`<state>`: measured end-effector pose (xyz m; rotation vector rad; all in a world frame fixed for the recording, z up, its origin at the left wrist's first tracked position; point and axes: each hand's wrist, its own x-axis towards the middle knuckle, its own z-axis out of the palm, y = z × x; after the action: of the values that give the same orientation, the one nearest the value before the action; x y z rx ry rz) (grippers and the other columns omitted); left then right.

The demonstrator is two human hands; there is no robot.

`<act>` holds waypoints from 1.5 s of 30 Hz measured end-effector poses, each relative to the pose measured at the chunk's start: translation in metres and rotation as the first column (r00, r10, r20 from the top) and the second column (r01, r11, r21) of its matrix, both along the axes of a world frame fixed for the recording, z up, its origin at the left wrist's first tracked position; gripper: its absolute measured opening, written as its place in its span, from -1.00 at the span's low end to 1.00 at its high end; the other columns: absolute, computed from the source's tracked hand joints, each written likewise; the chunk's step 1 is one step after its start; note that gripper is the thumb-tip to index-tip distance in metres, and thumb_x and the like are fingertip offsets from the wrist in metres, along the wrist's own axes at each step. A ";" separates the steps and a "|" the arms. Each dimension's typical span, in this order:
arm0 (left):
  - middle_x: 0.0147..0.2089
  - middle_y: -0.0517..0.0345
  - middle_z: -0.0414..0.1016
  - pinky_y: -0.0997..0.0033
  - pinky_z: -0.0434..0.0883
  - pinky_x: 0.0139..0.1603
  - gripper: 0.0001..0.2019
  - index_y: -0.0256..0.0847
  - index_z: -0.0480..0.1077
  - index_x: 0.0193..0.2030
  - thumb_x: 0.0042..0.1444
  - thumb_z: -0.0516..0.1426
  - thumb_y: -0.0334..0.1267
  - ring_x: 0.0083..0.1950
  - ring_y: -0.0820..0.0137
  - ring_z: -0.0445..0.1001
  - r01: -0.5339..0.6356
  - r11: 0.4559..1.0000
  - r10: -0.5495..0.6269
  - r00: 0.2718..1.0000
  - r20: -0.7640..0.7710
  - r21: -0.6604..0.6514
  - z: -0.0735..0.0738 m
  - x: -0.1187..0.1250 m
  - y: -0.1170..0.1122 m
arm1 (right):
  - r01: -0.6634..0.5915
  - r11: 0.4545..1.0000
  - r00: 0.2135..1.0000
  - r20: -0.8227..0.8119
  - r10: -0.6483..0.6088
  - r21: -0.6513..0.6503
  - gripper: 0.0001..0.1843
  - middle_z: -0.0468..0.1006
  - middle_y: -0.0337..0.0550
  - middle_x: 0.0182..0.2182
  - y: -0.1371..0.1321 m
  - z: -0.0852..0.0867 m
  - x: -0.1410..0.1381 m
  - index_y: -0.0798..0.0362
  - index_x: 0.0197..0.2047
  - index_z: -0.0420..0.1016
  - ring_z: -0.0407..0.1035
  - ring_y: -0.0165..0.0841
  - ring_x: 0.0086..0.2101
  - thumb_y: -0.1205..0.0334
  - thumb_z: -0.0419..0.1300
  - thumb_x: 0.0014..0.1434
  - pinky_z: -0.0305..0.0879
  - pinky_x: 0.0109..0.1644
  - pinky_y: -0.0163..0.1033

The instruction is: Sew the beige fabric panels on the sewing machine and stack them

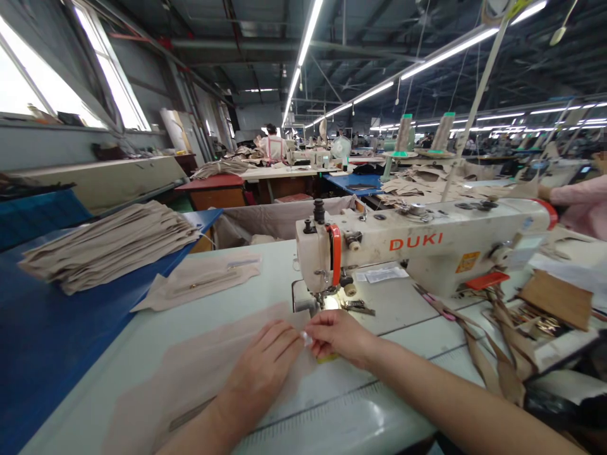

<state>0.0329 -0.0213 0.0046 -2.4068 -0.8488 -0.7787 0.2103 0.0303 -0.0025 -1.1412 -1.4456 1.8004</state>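
Note:
My left hand (pixel 265 363) lies flat with fingers stretched on a thin beige fabric piece (pixel 190 373) spread over the pale table. My right hand (pixel 339 335) is just right of it, fingers pinched on the fabric's edge near a small white bit, in front of the needle area (pixel 327 297) of a white DUKI sewing machine (pixel 427 243). A yellow-green object peeks out under my right hand.
A stack of beige fabric pieces (pixel 109 243) rests on a blue table (pixel 42 341) at left. Another beige piece (pixel 199 281) lies behind the work. Strips and brown cards (pixel 554 297) clutter the right. Another person's pink sleeve (pixel 583 202) shows at far right.

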 end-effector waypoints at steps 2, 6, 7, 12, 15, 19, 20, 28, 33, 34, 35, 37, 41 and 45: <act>-0.23 0.04 0.54 0.25 0.43 0.00 -0.68 -0.26 0.45 -0.18 0.32 -0.13 -0.43 -0.13 0.30 0.47 -0.011 1.000 0.011 1.000 0.003 -0.027 -0.001 -0.001 0.002 | 0.027 0.966 0.988 0.138 -0.065 0.258 -0.83 0.46 -0.26 -0.54 -0.001 -0.001 0.006 0.10 -0.38 0.47 0.36 -0.44 -0.50 0.24 0.16 0.22 0.29 -0.35 -0.33; -0.29 0.10 0.53 0.34 0.49 -0.14 -0.69 -0.24 0.44 -0.25 0.31 -0.13 -0.45 -0.22 0.35 0.49 -0.049 0.988 0.056 0.997 0.044 -0.144 -0.010 0.000 0.007 | -0.149 0.585 0.934 0.307 -0.181 0.797 -0.83 0.55 -0.14 -0.28 -0.017 -0.003 0.024 0.06 -0.22 0.52 0.39 -0.35 -0.22 0.38 0.10 0.25 0.30 -0.10 -0.26; -0.32 0.12 0.52 0.38 0.49 -0.18 -0.68 -0.23 0.43 -0.27 0.31 -0.12 -0.46 -0.26 0.37 0.49 -0.056 0.982 0.068 0.996 0.058 -0.180 -0.012 0.000 0.008 | -0.246 0.476 0.923 0.354 -0.152 0.845 -0.83 0.55 -0.11 -0.22 -0.022 -0.004 0.029 0.06 -0.18 0.52 0.38 -0.33 -0.17 0.37 0.09 0.26 0.28 -0.04 -0.24; -0.31 0.13 0.52 0.40 0.49 -0.20 -0.67 -0.20 0.43 -0.30 0.30 -0.12 -0.47 -0.26 0.38 0.48 -0.076 0.972 0.096 0.992 0.080 -0.221 -0.016 0.000 0.010 | -0.508 0.189 0.846 0.528 -0.072 0.840 -0.83 0.54 -0.07 -0.13 -0.038 -0.008 0.037 0.10 -0.11 0.49 0.32 -0.29 -0.03 0.31 0.08 0.31 0.19 0.16 -0.18; -0.27 0.10 0.52 0.35 0.48 -0.14 -0.71 -0.21 0.45 -0.27 0.28 -0.08 -0.47 -0.20 0.35 0.47 -0.085 0.981 0.094 0.995 0.040 -0.177 -0.015 -0.001 0.009 | -0.529 0.197 0.830 0.552 -0.081 0.825 -0.82 0.54 -0.09 -0.12 -0.039 -0.009 0.037 0.11 -0.10 0.48 0.32 -0.30 -0.03 0.32 0.07 0.32 0.20 0.15 -0.20; -0.31 0.11 0.48 0.33 0.47 -0.21 -0.74 -0.19 0.46 -0.29 0.27 -0.04 -0.45 -0.25 0.34 0.44 -0.139 0.962 0.147 0.989 0.019 -0.236 -0.012 -0.002 0.007 | -0.514 0.213 0.835 0.541 -0.096 0.831 -0.82 0.54 -0.10 -0.11 -0.039 -0.009 0.036 0.11 -0.09 0.48 0.33 -0.30 -0.03 0.32 0.07 0.32 0.20 0.15 -0.20; -0.33 0.13 0.47 0.34 0.47 -0.24 -0.74 -0.19 0.45 -0.30 0.27 -0.03 -0.44 -0.27 0.34 0.44 -0.143 0.957 0.153 0.988 0.021 -0.254 -0.012 -0.002 0.007 | -0.513 0.213 0.836 0.541 -0.096 0.831 -0.82 0.54 -0.10 -0.10 -0.039 -0.009 0.036 0.11 -0.09 0.48 0.33 -0.29 -0.03 0.33 0.06 0.32 0.20 0.15 -0.20; -0.19 0.08 0.56 0.28 0.49 -0.08 -0.76 -0.20 0.46 -0.12 0.28 -0.04 -0.38 -0.15 0.31 0.51 -0.127 0.954 0.152 0.986 0.074 -0.272 -0.016 -0.004 0.008 | -0.532 0.196 0.825 0.556 -0.096 0.824 -0.80 0.54 -0.06 -0.09 -0.040 -0.009 0.035 0.11 -0.08 0.46 0.33 -0.28 -0.01 0.34 0.04 0.33 0.21 0.15 -0.18; 0.04 0.04 0.54 0.20 0.50 0.04 -0.63 -0.14 0.31 0.16 0.21 0.09 -0.20 0.05 0.23 0.51 -0.202 0.891 0.297 0.937 0.186 -0.406 -0.009 -0.019 0.002 | -0.519 0.209 0.835 0.544 -0.085 0.829 -0.79 0.54 -0.05 -0.08 -0.041 -0.008 0.036 0.11 -0.06 0.46 0.34 -0.28 0.00 0.36 0.04 0.32 0.22 0.15 -0.19; 0.06 0.04 0.53 0.21 0.50 0.03 -0.57 -0.13 0.25 0.21 0.19 0.11 -0.20 0.06 0.24 0.51 -0.211 0.875 0.323 0.925 0.201 -0.435 -0.007 -0.023 0.000 | -0.518 0.211 0.835 0.543 -0.083 0.829 -0.78 0.54 -0.04 -0.07 -0.041 -0.008 0.036 0.11 -0.05 0.46 0.35 -0.28 0.00 0.36 0.04 0.32 0.22 0.15 -0.20; 0.07 0.05 0.53 0.22 0.51 0.03 -0.52 -0.12 0.20 0.25 0.18 0.11 -0.20 0.07 0.24 0.51 -0.218 0.864 0.342 0.915 0.213 -0.453 -0.005 -0.026 -0.002 | -0.518 0.214 0.835 0.544 -0.083 0.828 -0.78 0.54 -0.04 -0.07 -0.041 -0.008 0.036 0.11 -0.04 0.46 0.35 -0.28 0.00 0.37 0.04 0.32 0.23 0.14 -0.20; 0.09 0.05 0.52 0.24 0.51 0.03 -0.46 -0.10 0.13 0.30 0.18 0.11 -0.19 0.07 0.26 0.51 -0.234 0.857 0.364 0.906 0.218 -0.459 -0.002 -0.033 -0.005 | -0.516 0.215 0.836 0.543 -0.086 0.829 -0.77 0.55 -0.04 -0.07 -0.040 -0.009 0.035 0.10 -0.04 0.46 0.35 -0.29 -0.01 0.37 0.04 0.31 0.23 0.14 -0.21; 0.11 0.08 0.51 0.28 0.49 0.06 -0.55 -0.09 0.22 0.24 0.21 0.09 -0.19 0.08 0.28 0.51 -0.277 0.898 0.343 0.927 0.151 -0.342 -0.006 -0.040 -0.011 | -0.505 0.220 0.842 0.533 -0.087 0.834 -0.78 0.55 -0.05 -0.06 -0.039 -0.015 0.035 0.09 -0.07 0.47 0.35 -0.29 0.00 0.37 0.04 0.30 0.22 0.15 -0.22; 0.10 0.09 0.52 0.31 0.48 0.07 -0.59 -0.12 0.23 0.23 0.24 0.06 -0.20 0.08 0.30 0.51 -0.269 0.925 0.297 0.952 0.069 -0.268 -0.015 -0.040 -0.012 | -0.482 0.208 0.856 0.508 -0.093 0.851 -0.81 0.56 -0.08 -0.08 -0.038 -0.022 0.034 0.07 -0.11 0.48 0.35 -0.30 0.00 0.36 0.06 0.29 0.21 0.16 -0.24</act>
<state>-0.0068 -0.0333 -0.0100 -2.3943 -1.3823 -0.7271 0.2445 -0.0076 -0.0249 -0.6228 -2.5359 0.2800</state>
